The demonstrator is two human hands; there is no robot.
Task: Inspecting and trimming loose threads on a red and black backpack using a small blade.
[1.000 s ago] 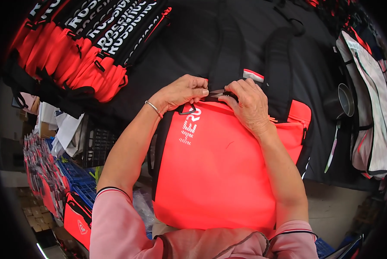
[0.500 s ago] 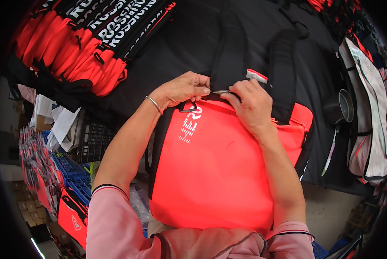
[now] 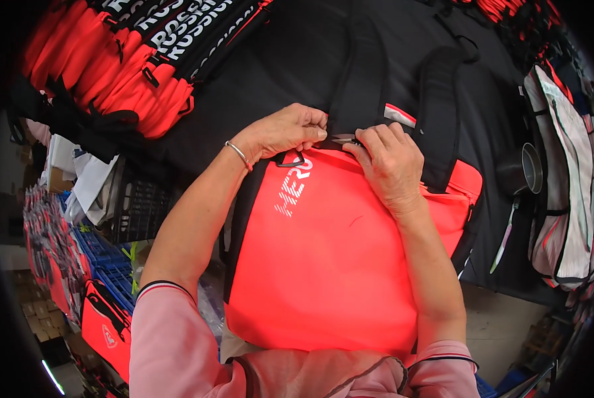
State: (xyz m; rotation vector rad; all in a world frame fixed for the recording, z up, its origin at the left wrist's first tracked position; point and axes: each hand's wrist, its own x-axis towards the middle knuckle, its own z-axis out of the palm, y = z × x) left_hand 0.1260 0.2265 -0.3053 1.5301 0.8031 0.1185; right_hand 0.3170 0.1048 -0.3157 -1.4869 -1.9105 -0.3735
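From where I watch, the red backpack (image 3: 323,259) lies flat on a table covered with black cloth (image 3: 287,76), in the middle, its lower end against the person's apron (image 3: 323,375). Past its right side I can see the table's near edge, with pale floor (image 3: 499,322) below; the bag reaches nearer to the person than that line. The widest open room I find is cloth beyond the hands, between the pile of red and black bags (image 3: 121,86) at far left and the black shoulder straps (image 3: 356,76). To the right the room narrows: a dark cup (image 3: 512,171) and a thin pale stick (image 3: 505,242) come before a grey bag (image 3: 569,199) by the rim of my view.

The backpack's long axis runs away from the person, its top end pointing to the far side, the straps stretching on beyond it.

At that top edge I see the left hand (image 3: 285,134) with thumb and forefinger pressed together; I cannot tell what, if anything, is between them. The right hand (image 3: 393,166) has its fingers curled round small snips (image 3: 343,139), thumb against them, the metal tips pointing left, just beside the left fingertips.
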